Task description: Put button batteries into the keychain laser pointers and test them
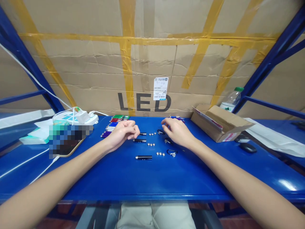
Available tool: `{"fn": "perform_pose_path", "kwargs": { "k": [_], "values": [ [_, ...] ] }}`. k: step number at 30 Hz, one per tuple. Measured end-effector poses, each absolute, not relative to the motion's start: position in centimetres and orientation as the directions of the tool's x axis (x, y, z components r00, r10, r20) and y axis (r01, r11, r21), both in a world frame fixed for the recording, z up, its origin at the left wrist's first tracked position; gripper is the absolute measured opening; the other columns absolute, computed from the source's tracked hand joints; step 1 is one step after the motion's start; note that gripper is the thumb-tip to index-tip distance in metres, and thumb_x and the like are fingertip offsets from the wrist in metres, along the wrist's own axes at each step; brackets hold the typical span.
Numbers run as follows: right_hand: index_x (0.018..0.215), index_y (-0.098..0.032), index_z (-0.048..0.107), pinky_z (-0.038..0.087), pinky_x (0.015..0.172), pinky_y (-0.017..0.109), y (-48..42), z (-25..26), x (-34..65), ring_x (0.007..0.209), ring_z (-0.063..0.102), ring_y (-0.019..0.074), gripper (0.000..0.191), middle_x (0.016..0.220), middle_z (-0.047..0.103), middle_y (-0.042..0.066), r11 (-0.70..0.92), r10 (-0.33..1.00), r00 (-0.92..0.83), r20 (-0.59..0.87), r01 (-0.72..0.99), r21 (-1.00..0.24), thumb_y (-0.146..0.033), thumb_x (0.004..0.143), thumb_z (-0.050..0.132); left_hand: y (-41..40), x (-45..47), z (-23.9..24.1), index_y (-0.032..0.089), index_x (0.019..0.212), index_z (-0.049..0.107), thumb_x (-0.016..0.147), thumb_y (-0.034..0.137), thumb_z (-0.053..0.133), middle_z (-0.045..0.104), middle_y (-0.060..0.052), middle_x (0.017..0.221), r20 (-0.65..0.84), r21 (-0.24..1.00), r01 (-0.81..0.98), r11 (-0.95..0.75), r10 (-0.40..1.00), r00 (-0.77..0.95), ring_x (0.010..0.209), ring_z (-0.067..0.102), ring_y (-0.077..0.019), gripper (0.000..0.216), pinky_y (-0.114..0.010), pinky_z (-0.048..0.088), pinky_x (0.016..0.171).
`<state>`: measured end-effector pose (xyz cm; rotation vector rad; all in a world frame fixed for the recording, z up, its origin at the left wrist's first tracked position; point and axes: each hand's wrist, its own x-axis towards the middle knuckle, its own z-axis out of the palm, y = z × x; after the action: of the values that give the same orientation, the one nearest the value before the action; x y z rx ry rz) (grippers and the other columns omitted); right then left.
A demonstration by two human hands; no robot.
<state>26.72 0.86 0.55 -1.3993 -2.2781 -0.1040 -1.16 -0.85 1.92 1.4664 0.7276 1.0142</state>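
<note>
My left hand point(124, 131) rests on the blue table point(152, 178) with its fingers curled in, next to a small black tube point(139, 140); what it holds, if anything, is hidden. My right hand point(175, 129) lies palm down with bent fingers over small black clip parts point(161, 131). Another black tube point(143, 157) lies nearer me. Rows of little silver button cells point(160, 154) sit between the hands. A black clip with a ring point(172, 152) lies right of them. A row of coloured small tubes point(114, 124) lies behind my left hand.
An open cardboard box point(220, 122) stands at the right, with a plastic bottle point(230, 100) behind it. A white power strip point(76, 118) and a phone point(69, 144) on a cable lie at the left. A taped cardboard wall point(152, 57) closes the back. A black mouse point(247, 147) lies at the right.
</note>
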Motion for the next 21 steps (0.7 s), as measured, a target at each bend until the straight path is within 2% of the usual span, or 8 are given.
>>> {"fn": "perform_pose_path", "kwargs": {
  "k": [2,7,11,15,21],
  "values": [
    [0.112,-0.020,0.069,0.048,0.086,0.038,0.85,0.56,26.71,0.099,0.071,0.0284,0.017,0.106,0.079,0.009,0.478,0.826,-0.374,0.421,0.862,-0.172,-0.021,0.106,0.053,-0.81,-1.03,1.78,0.022,0.064,0.027,0.071,0.013,0.060,0.064,-0.001,0.065,0.171,0.985,-0.088,-0.148,0.884,0.434,0.051,0.038,-0.0087,0.035,-0.028,0.033,0.056],
    [0.112,-0.020,0.069,0.048,0.087,0.037,0.75,0.65,26.68,0.101,0.071,0.0283,0.017,0.107,0.079,0.009,0.470,0.829,-0.370,0.418,0.868,-0.163,-0.021,0.107,0.053,-0.88,-1.10,1.79,0.023,0.064,0.029,0.071,0.014,0.060,0.058,0.002,0.060,0.140,0.990,-0.044,-0.135,0.878,0.457,0.053,0.041,-0.0102,0.033,-0.026,0.032,0.054],
    [0.112,-0.020,0.069,0.047,0.087,0.037,0.75,0.65,26.72,0.103,0.071,0.0280,0.017,0.109,0.079,0.009,0.469,0.832,-0.372,0.411,0.868,-0.163,-0.021,0.107,0.053,-0.96,-1.24,1.80,0.023,0.063,0.028,0.069,0.014,0.061,0.062,0.001,0.061,0.145,0.989,-0.035,-0.146,0.869,0.472,0.053,0.045,-0.0100,0.035,-0.026,0.034,0.055],
    [0.113,-0.020,0.069,0.047,0.086,0.036,0.85,0.55,26.80,0.101,0.071,0.0268,0.018,0.108,0.079,0.009,0.471,0.833,-0.374,0.408,0.865,-0.170,-0.022,0.107,0.053,-0.84,-1.26,1.60,0.023,0.065,0.029,0.073,0.014,0.058,0.065,0.001,0.062,0.190,0.975,0.017,-0.222,0.869,0.457,0.053,0.048,-0.0097,0.032,-0.026,0.035,0.056],
    [0.112,-0.019,0.069,0.047,0.086,0.036,0.88,0.60,26.79,0.101,0.071,0.0272,0.018,0.109,0.079,0.009,0.475,0.831,-0.380,0.406,0.865,-0.162,-0.022,0.107,0.052,-0.42,-1.14,1.33,0.025,0.068,0.030,0.072,0.013,0.054,0.062,0.004,0.059,0.260,0.938,0.114,-0.326,0.883,0.391,0.053,0.048,-0.0106,0.027,-0.026,0.034,0.054]
  ]
}}
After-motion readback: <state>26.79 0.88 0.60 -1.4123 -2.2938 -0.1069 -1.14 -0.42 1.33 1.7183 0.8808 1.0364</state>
